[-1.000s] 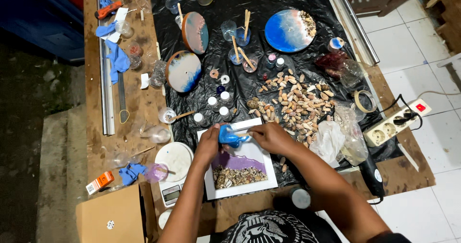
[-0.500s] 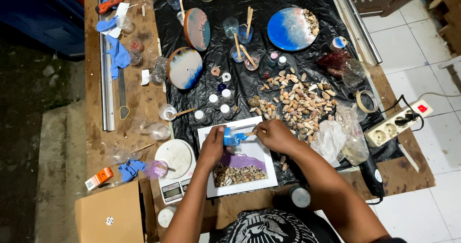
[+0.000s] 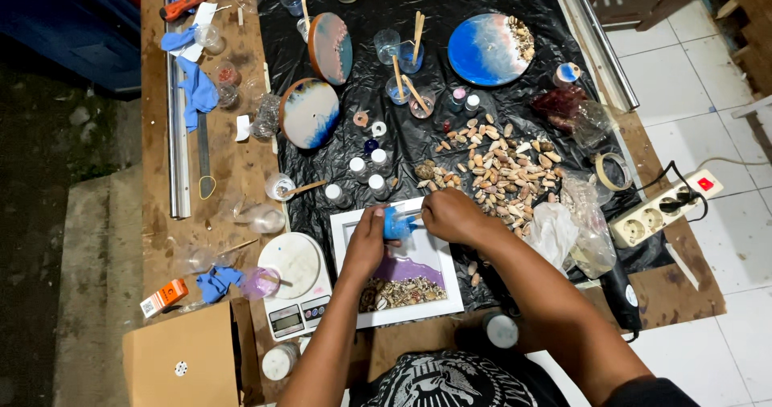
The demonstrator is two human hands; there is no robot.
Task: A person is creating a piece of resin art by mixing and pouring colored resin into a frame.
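Blue liquid fills the small cup [image 3: 397, 222] that we hold between both hands over the top edge of the white frame [image 3: 400, 272]. Our left hand [image 3: 366, 240] is curled around the cup's left side, fingers closed on it; our right hand [image 3: 453, 215] is closed at its right rim, though we cannot tell whether it grips the cup itself or something in it. A second ago the cup looked like a crumpled blue shape a little lower between the hands; now it sits higher, nearer the frame's upper border, and its round side shows clearly. Both hands have drawn closer together since then.

Inside the frame a purple band lies above a strip of small shells [image 3: 402, 293]. Loose shells [image 3: 503, 166] are spread on the black sheet [image 3: 402, 133] just beyond our right hand, unchanged. To the left of the frame a white disc rests on a scale [image 3: 294, 290]. Small capped bottles [image 3: 366, 170] stand just above the frame. Round blue-and-white pieces [image 3: 490, 49] lie further up the tabletop [image 3: 233, 158].
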